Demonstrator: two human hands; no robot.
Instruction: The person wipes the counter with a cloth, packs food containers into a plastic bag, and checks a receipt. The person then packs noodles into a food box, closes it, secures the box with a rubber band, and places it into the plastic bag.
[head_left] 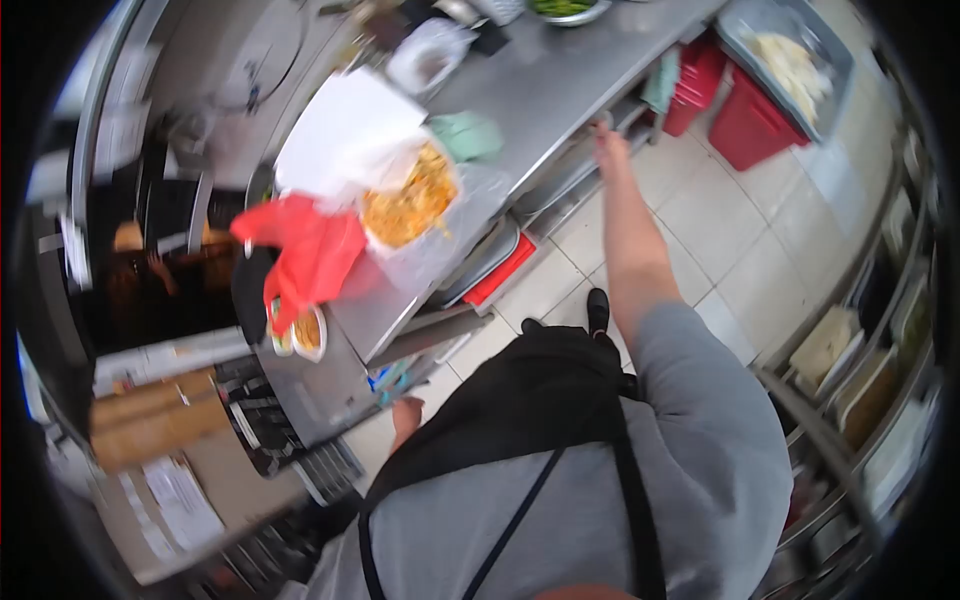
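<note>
My right hand (606,142) reaches out to the front edge of the steel counter (545,95), by the shelf beneath it. Blur hides its fingers, and I cannot make out whether it grips anything. Low by my apron, my left hand (406,414) is near the counter's lower corner, close to some blue items (390,380); its fingers are too small and smeared to read. On the counter lies a pile of orange-yellow shredded food (412,198) on clear plastic, with white paper (345,130), a red cloth or bag (310,250) and a green cloth (467,135) around it.
Red bins (745,120) and a grey tub (835,75) with a pale bag stand on the tiled floor at the right. Trays (500,265) sit under the counter. Cardboard boxes (190,500) are at lower left, and a rack (830,430) lines the right side.
</note>
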